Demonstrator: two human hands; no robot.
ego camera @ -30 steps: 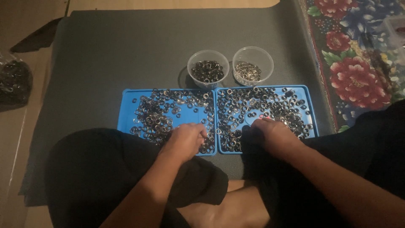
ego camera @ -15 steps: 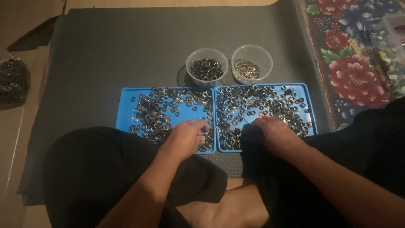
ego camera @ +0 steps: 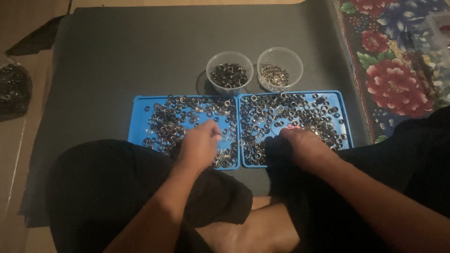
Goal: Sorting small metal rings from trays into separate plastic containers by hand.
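You sat cross-legged on a dark grey mat [ego camera: 140,56]; a floral rug [ego camera: 398,61] lay at two o'clock. Two blue trays [ego camera: 342,100] before you held scattered metal rings [ego camera: 168,126]. At twelve o'clock stood two clear tubs [ego camera: 229,72], each holding rings. Your left hand [ego camera: 199,145] pinched at rings, fingers curled; your right hand [ego camera: 304,145] rested on its tray, grip unclear.

Small metal rings [ego camera: 262,117] glint, some dark, some silvery. The two trays [ego camera: 140,105] are smooth blue plastic; the two cups [ego camera: 248,70] clear plastic. The grey mat [ego camera: 140,56] looks matt, and the flowered rug [ego camera: 398,61] is woven cloth.
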